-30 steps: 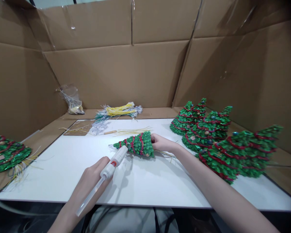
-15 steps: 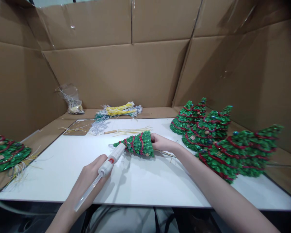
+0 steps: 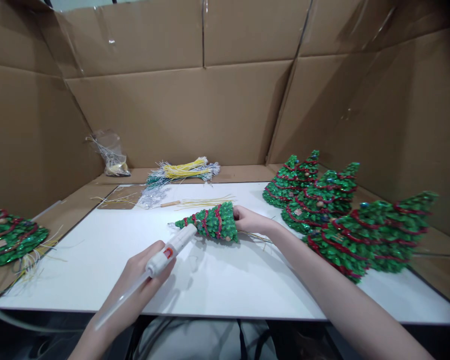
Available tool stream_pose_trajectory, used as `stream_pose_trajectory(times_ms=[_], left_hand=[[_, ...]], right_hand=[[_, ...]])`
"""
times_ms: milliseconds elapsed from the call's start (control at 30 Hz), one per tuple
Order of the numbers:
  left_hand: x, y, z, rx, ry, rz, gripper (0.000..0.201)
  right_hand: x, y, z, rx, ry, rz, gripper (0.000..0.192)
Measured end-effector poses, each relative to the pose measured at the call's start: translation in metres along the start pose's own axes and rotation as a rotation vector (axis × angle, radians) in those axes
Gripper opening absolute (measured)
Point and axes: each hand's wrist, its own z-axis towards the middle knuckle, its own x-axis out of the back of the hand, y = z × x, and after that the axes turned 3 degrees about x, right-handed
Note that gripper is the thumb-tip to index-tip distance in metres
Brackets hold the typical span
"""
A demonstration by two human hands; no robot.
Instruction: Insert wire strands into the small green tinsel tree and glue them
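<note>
A small green Christmas tree (image 3: 212,223) with red garland lies on its side on the white table top (image 3: 217,280), tip pointing left. My right hand (image 3: 247,220) grips its base end, where thin pale wires stick out. My left hand (image 3: 142,275) holds a white glue gun (image 3: 165,252) with a clear glue stick trailing behind; its nozzle sits close to the tree's tip.
Three finished trees (image 3: 322,200) lie at the right, another tree (image 3: 7,237) at the far left. Bundles of yellow and silver wires (image 3: 183,171) and a clear bag (image 3: 110,152) sit at the back. Cardboard walls (image 3: 210,100) enclose the table.
My left hand has drawn the glue gun back and down toward me, so its nozzle has slid left along the tree's tip. The right hand and tree have stayed put.
</note>
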Motion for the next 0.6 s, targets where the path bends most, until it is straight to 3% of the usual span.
stream_pose_trajectory(times_ms=[233,300,600], left_hand=[[0.027,-0.047,0.005,0.236,0.224,0.084,0.041],[0.036,-0.061,0.007,0.32,0.246,0.142,0.046],[0.052,-0.096,0.007,0.414,0.274,0.167,0.05]], right_hand=[[0.0,-0.004,-0.001,-0.044,0.031,-0.047,0.012],[0.0,-0.004,-0.001,-0.049,0.022,-0.044,0.012],[0.003,0.002,-0.001,-0.057,0.011,-0.043,0.014]])
